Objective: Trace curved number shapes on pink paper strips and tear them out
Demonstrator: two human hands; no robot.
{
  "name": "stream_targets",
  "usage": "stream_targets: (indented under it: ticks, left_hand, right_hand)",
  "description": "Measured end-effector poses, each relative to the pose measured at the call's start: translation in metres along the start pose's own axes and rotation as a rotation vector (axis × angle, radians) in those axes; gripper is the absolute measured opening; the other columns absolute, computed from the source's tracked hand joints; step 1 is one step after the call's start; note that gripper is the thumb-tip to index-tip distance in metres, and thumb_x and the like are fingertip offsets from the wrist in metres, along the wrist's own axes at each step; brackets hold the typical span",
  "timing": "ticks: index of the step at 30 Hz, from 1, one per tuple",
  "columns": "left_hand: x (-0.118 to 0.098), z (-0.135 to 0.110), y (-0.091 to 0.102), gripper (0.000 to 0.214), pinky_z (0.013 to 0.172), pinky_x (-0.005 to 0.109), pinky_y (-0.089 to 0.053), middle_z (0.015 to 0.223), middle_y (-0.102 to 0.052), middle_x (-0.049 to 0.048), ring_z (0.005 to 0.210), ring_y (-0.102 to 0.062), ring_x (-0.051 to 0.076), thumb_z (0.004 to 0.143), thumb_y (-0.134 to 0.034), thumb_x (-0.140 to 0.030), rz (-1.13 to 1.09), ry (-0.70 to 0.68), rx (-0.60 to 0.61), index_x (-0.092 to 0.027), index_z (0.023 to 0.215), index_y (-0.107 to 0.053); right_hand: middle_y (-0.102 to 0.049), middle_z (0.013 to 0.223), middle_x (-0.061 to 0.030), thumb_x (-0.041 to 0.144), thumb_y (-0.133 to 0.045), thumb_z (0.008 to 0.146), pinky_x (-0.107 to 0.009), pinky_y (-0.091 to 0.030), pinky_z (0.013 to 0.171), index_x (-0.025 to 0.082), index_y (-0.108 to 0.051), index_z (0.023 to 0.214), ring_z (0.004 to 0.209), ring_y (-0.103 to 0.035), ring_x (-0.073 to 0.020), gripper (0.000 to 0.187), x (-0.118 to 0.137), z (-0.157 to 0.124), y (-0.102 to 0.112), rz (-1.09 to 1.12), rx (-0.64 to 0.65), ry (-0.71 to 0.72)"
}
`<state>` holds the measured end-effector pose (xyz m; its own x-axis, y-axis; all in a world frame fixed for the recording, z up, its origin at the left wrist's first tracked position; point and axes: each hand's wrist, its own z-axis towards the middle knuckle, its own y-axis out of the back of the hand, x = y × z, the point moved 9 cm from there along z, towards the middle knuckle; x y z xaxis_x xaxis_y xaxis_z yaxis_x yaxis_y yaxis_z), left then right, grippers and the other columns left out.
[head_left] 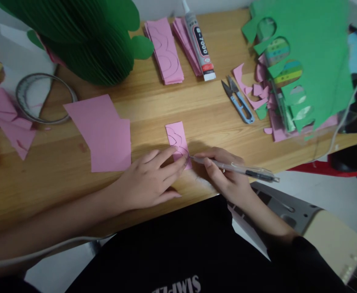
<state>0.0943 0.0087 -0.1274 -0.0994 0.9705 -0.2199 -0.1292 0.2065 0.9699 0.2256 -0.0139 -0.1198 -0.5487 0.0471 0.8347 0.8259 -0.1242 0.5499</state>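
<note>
A small pink paper strip [177, 132] with curved pen lines drawn on it lies on the wooden table in front of me. My left hand [154, 177] rests flat with its fingers spread, two fingertips pressing on the strip. Between thumb and fingers my right hand [227, 171] grips a clear pen [242, 168], its tip at the strip's right edge. Left of the strip are overlapping pink paper sheets [109, 140]. Behind it lies a stack of pink strips [166, 53] with similar curves on the top one.
A glue tube [200, 44] leans on more pink strips [186, 44]. Blue thread snips [239, 101] lie near pink scraps [257, 89] and green cut paper [321, 61]. A tape roll [21, 95], a pleated green paper piece [99, 53] and a pink bow-like piece [4, 114] sit left.
</note>
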Motion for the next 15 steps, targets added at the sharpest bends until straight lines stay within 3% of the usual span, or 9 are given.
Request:
stream_targets:
  ticks: [15]
  left_hand:
    - [-0.0009,0.0015,0.0025,0.051,0.092,0.041,-0.045,0.132,-0.065,0.0092,0.128,-0.050,0.033,0.098,-0.050,-0.049,0.003,-0.013,-0.014,-0.006,0.123,-0.064]
  right_hand:
    - [-0.075,0.090,-0.0039,0.028,-0.052,0.098,-0.030,-0.057,0.072,0.022,-0.071,0.099,0.082,-0.071,-0.0158,0.020,-0.0047,-0.0021,-0.0014,0.016,-0.002,-0.024]
